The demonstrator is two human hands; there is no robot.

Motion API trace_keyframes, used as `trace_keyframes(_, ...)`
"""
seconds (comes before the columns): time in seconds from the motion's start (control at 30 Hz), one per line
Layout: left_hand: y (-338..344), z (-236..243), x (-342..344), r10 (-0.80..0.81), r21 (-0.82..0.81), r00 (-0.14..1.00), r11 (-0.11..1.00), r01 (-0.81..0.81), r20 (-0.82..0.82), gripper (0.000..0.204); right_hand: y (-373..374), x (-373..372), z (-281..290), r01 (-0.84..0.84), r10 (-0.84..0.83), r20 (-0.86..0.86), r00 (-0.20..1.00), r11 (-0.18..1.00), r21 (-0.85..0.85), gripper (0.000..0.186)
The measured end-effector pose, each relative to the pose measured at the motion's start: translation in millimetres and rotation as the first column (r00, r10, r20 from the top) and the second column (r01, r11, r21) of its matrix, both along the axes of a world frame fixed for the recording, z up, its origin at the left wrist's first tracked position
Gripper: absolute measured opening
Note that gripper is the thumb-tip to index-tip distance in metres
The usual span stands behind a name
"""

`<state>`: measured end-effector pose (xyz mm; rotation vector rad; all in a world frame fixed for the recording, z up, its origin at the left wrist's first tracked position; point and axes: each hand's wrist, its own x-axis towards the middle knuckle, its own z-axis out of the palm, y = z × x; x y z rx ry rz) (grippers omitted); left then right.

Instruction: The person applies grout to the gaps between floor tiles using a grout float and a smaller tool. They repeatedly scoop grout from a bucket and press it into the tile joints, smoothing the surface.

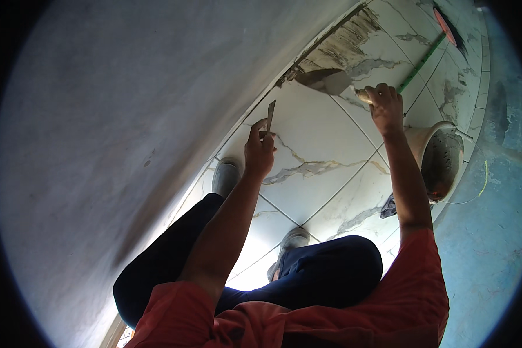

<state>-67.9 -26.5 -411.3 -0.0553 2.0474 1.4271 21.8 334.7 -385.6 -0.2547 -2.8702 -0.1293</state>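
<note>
My right hand (385,106) grips the handle of a trowel (329,81) whose grey blade lies on the white marbled floor tiles (319,139), beside a bare patch of combed mortar (345,40) along the wall. My left hand (259,149) holds a small flat scraper (270,113) upright near the foot of the grey wall (127,116). I crouch on the tiles, with both shoes and dark trouser knees below my arms.
A beige bucket (438,156) smeared with mortar stands right of my right forearm, a dark rag beside it. A green level (423,58) and a reddish disc (443,26) lie farther off. A bluish surface (493,232) borders the tiles at right.
</note>
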Motion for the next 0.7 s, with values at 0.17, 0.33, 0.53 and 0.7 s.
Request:
trace_keyframes(0.17, 32.6, 27.1, -3.0, -0.156, 0.021, 0.941, 0.985, 0.17, -0.299, 0.044, -21.0, 13.5, -2.9, -0.054, 0.05, -0.136, 0.989, 0.998, -0.033, 0.03)
trace_keyframes(0.33, 69.4, 61.6, 15.2, -0.214, 0.074, 0.913, 0.964, 0.254, -0.348, 0.042, -36.4, 22.8, -11.2, -0.002, -0.005, -0.152, 0.988, 0.999, -0.045, 0.044)
trace_keyframes(0.53, 96.5, 58.9, 18.6, -0.241, 0.034, 0.783, 0.948, 0.316, -0.573, 0.038, -58.0, 21.3, -5.3, 0.028, -0.032, -0.077, 0.997, 0.998, -0.059, 0.037)
trace_keyframes(0.7, 102.1, 50.7, 20.6, -0.273, -0.002, 0.76, 0.941, 0.337, -0.59, 0.039, -60.3, 27.2, -8.7, 0.057, -0.062, -0.098, 0.993, 0.997, -0.053, 0.032)
